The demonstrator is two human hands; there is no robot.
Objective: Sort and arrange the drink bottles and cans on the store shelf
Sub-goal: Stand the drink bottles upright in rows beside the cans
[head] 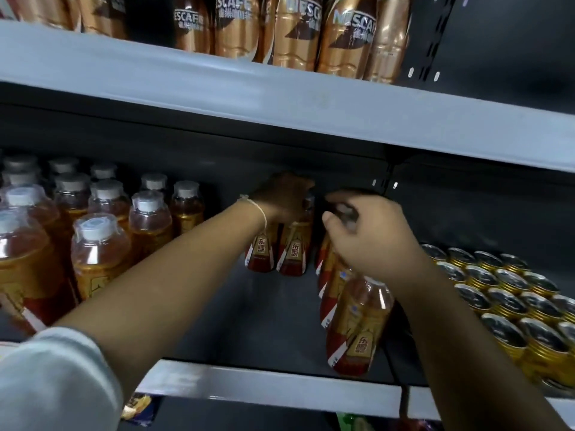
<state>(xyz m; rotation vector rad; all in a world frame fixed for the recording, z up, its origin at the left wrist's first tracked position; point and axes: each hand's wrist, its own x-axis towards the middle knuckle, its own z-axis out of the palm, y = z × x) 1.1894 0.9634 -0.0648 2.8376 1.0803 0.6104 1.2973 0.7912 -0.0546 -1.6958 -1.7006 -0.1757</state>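
Amber drink bottles (pixel 277 253) are held upright on the shelf (pixel 267 384).
Back pair is gripped by left hand (pixel 283 197); a cap (pixel 343 213) is pinched by right hand (pixel 373 237).

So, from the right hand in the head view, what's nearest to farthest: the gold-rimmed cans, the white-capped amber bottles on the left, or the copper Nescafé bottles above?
1. Gold-rimmed cans, beside the right hand.
2. Copper Nescafé bottles, shelf above.
3. White-capped amber bottles, far left.

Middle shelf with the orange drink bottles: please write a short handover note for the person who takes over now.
Left hand grips the tops of two bottles standing deep on the middle shelf.
Right hand holds the cap of a bottle in the short right row.
Done: block of bottles at left, gold cans at right.
Left: fill the bare gap between with rows.
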